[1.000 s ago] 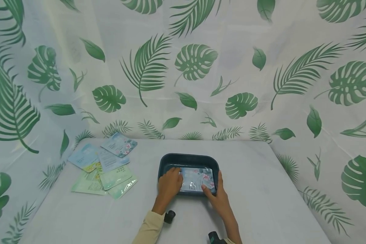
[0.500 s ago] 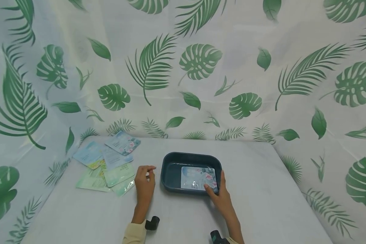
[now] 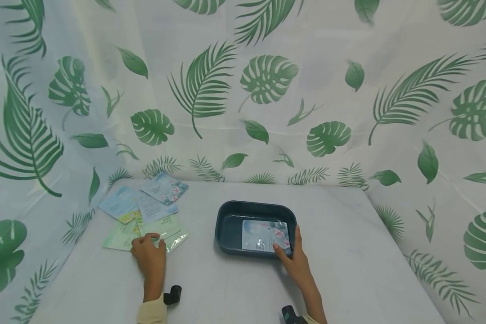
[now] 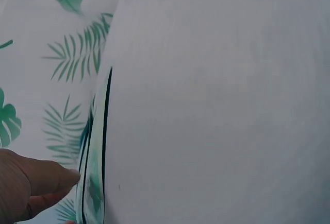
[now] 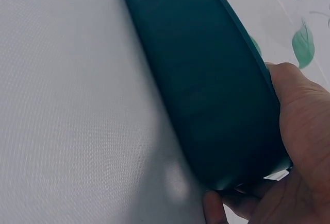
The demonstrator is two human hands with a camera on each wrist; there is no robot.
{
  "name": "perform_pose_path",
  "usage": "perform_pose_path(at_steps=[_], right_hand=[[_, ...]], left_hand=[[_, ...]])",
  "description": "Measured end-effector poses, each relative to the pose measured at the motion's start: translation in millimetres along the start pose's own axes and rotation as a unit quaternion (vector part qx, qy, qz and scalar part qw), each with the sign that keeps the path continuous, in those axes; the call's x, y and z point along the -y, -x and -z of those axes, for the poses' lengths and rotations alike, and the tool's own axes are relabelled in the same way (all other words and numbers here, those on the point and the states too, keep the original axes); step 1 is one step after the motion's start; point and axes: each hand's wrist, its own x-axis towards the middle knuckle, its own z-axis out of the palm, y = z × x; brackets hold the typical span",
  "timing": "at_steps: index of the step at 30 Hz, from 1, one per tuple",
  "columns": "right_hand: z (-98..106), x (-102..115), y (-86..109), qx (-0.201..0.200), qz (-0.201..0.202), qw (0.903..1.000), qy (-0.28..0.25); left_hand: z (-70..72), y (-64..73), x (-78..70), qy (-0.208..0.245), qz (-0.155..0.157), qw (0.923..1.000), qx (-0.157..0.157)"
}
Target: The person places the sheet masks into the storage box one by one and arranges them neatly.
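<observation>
A dark blue rectangular tray [image 3: 228, 245] with rounded corners sits at the table's middle. Flat inside its right part lies a blue floral sachet [image 3: 263, 235], like a sheet-mask packet. My right hand [image 3: 297, 265] holds the tray's right end, thumb over the rim, fingers outside and under it. Over the front of several green sachets [image 3: 117, 237] at left is my left hand [image 3: 150, 261], fingers bent. In the left wrist view the thumb [image 4: 51, 177] meets the green sachets [image 4: 95, 183], seen edge-on. Whether the fingertips pinch one is hidden.
Behind the green sachets lie overlapping blue ones [image 3: 119, 203], the farthest a floral one [image 3: 164, 188]. A white cloth covers the table [image 3: 348, 252]. Leaf-printed cloth [image 3: 283, 148] hangs around the back and sides.
My left hand has come out of the tray and moved left to the green sachets. The frontmost green sachet has shifted slightly right. My right hand stays on the tray.
</observation>
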Motion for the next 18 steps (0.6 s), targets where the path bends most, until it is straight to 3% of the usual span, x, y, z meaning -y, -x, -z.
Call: perform_pose_path(at_steps=[4, 9, 14, 18], right_hand=[[0, 1, -0.2, 0.002, -0.001, 1.0000, -0.001], [1, 2, -0.6, 0.006, -0.004, 1.0000, -0.004], [1, 1, -1.0, 0.008, -0.011, 0.9999, -0.008], [1, 0, -1.1, 0.008, -0.011, 0.9999, -0.008]], left_hand=[[3.2, -4.3, 8.3, 0.023, 0.013, 0.9996, 0.011], [9.5, -12.7, 11.5, 0.047, 0.050, 0.9961, 0.056], [17.0, -20.0, 14.0, 0.033, 0.066, 0.9932, 0.089], [20.6, -24.6, 17.8, 0.015, 0.079, 0.9925, 0.092]])
